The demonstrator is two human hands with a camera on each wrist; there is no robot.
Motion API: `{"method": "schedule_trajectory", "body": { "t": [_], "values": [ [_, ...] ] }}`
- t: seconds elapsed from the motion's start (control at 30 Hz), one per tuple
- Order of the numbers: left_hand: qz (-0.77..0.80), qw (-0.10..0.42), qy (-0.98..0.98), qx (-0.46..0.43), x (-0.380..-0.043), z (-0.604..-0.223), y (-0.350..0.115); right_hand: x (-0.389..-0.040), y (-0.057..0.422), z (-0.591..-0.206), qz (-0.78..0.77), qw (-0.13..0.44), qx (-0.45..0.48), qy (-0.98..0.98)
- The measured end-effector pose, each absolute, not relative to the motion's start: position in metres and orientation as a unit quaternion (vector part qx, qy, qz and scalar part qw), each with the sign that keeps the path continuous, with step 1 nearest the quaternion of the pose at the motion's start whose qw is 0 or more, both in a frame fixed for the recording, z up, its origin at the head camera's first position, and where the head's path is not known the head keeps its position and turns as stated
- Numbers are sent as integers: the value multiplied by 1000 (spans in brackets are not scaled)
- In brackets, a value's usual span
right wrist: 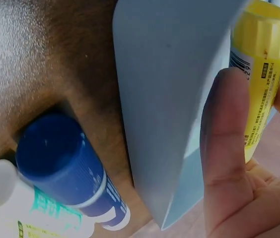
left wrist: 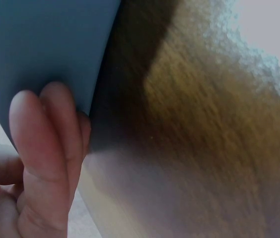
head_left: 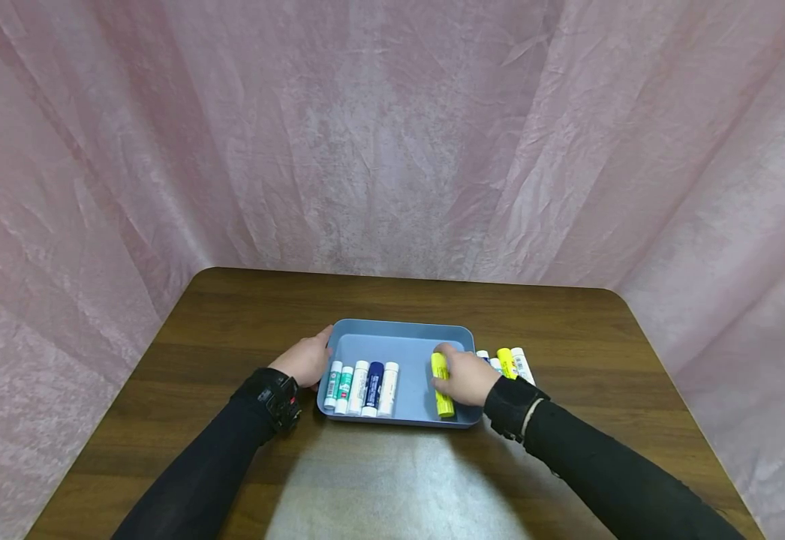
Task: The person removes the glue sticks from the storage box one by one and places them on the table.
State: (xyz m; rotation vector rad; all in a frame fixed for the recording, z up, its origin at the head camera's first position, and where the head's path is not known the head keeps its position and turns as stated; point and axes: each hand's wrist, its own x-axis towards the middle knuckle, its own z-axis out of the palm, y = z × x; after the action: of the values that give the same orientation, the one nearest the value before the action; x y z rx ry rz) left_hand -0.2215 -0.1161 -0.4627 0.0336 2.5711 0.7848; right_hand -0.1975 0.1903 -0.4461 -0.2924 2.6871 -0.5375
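Observation:
In the head view, a blue-grey tray lies on the table. My left hand is at its left end; in the left wrist view its fairly straight fingers touch the tray's outer wall. Over the tray's right part, my right hand pinches a yellow glue stick between thumb and fingers. The right wrist view shows the barcode label on this yellow glue stick. Whether it touches the tray floor I cannot tell.
Inside the tray's left half stand out a dark blue glue stick, white ones and green-and-white ones, side by side. Right of the tray lie more: a blue-capped one, a yellow one and white ones. A pink curtain hangs behind.

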Motion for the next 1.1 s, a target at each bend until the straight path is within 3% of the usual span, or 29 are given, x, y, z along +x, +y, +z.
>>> {"method": "schedule_trajectory", "body": {
  "t": [0.23,1.1],
  "values": [
    [285,225,932,12,-223,-464,-117,-198,193,-438,-203,162,-116,959],
    [300,229,926,16,-225,-468,-119,-196,215,-416,-284,147,-118,940]
  ]
}}
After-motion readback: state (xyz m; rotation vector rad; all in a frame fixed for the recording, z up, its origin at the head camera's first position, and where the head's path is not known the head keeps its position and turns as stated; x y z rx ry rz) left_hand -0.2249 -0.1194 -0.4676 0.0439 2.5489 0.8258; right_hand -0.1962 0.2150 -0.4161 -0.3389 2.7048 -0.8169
